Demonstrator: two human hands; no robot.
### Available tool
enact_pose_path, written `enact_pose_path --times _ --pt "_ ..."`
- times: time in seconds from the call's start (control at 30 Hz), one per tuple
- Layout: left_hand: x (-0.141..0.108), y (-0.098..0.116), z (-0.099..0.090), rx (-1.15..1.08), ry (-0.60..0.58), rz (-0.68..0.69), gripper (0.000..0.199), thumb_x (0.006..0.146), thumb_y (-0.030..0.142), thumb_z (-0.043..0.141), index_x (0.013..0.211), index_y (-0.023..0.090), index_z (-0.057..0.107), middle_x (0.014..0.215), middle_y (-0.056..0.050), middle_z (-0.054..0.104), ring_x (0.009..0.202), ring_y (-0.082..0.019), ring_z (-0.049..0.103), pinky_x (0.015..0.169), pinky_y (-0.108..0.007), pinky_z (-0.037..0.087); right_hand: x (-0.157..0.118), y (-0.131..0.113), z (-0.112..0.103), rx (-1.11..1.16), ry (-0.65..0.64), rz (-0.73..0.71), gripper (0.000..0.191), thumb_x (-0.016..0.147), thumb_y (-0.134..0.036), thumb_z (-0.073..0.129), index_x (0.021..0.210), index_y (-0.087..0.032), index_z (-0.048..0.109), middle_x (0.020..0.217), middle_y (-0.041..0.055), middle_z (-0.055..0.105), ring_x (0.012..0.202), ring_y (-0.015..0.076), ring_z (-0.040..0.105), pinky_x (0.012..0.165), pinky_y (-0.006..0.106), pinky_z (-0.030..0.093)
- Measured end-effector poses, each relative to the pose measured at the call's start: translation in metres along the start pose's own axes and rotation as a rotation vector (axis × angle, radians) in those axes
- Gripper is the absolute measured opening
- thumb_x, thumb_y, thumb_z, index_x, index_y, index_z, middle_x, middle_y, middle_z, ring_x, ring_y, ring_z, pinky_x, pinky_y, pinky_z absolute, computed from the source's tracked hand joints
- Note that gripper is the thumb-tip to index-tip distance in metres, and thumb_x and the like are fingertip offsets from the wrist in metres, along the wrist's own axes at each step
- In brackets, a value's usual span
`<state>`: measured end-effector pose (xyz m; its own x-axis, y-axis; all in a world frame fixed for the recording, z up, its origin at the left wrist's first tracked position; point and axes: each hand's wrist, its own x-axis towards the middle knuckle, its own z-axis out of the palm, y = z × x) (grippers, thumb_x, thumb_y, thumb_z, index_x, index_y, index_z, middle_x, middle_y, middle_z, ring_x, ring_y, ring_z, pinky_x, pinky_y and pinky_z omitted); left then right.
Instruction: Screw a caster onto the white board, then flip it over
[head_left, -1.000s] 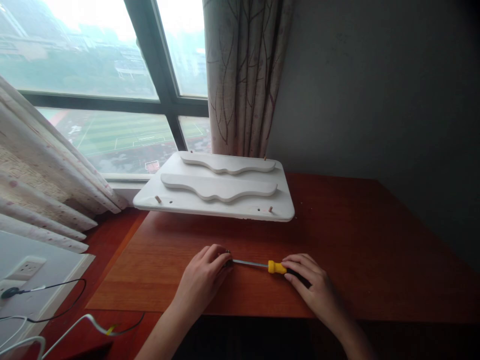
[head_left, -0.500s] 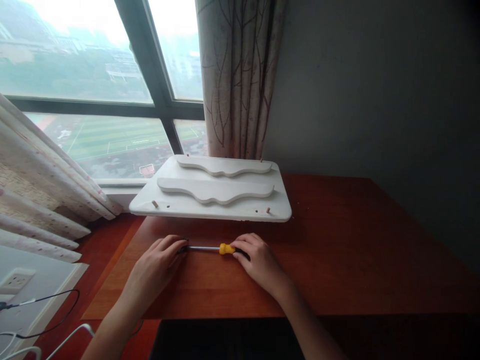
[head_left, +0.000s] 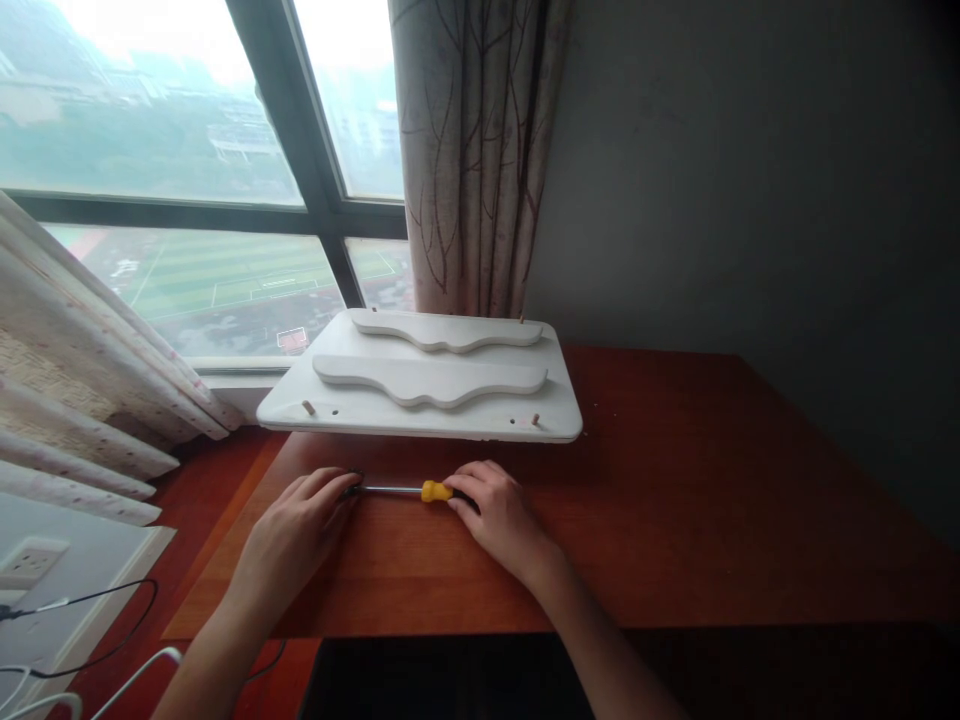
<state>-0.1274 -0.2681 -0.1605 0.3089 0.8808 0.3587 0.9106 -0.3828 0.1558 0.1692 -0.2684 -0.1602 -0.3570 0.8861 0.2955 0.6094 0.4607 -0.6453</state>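
A screwdriver [head_left: 433, 491] with a yellow and black handle lies level, low over the table, its shaft pointing left. My right hand [head_left: 496, 510] is closed around the black end of the handle. At the shaft's tip, the fingers of my left hand [head_left: 304, 520] pinch something small and dark, mostly hidden by the fingertips. Behind both hands rests a white board [head_left: 292, 405] with rounded corners. On it sit two white wavy-edged pieces [head_left: 431, 380], and short wooden dowels [head_left: 535, 420] stick up near its edges beside small holes.
The brown wooden table [head_left: 697, 500] stretches away to the right, with tiny specks near the board. A window [head_left: 187, 270] and curtains [head_left: 472, 150] stand behind and at the left. Cables [head_left: 142, 680] and a wall socket [head_left: 34, 562] are at the lower left.
Both hands have shifted slightly left, carrying the screwdriver with them. The white board and its pieces stay where they were.
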Motion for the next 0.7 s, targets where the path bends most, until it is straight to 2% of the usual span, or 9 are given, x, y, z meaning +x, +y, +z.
enact_pose_path --times 0.7 --pt "-0.0078 0.0019 0.0022 0.008 0.065 -0.043 0.034 0.101 0.044 0.048 0.118 0.023 0.069 0.128 -0.008 0.066 0.106 -0.027 0.069 0.085 -0.035 0.055 0.0012 0.0010 0.0037 -0.001 0.059 -0.014 0.022 0.090 -0.011 0.069 0.109 -0.022 0.075 0.109 0.0053 0.072 0.101 0.0219 0.064 0.092 0.036 0.053"
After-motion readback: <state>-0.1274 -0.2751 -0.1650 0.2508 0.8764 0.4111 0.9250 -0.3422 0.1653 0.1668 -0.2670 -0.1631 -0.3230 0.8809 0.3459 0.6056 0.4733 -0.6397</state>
